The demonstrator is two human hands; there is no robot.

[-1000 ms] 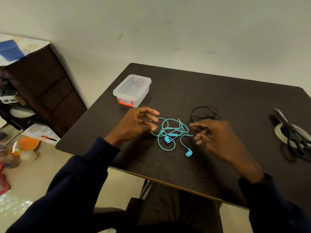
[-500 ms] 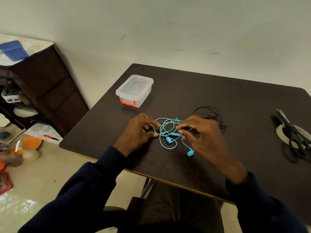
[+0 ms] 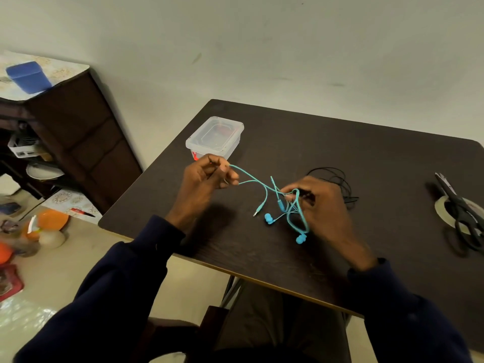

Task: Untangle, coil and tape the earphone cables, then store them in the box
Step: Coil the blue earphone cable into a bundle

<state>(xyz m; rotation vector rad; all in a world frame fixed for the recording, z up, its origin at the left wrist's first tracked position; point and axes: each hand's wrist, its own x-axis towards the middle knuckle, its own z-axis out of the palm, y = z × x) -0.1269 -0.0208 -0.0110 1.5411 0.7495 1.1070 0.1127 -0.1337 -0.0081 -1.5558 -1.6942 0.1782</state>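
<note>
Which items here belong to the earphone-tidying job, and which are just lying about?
Job: turquoise earphones; black earphones; clear box; tape roll; scissors.
Lying about: blue block on the cabinet; orange bowl on the floor; plate on the shelf.

head camera looks steeply down, close over the table (image 3: 340,142).

Scissors (image 3: 457,203) cut off at right edge, tape roll (image 3: 440,209) partly hidden beneath
</note>
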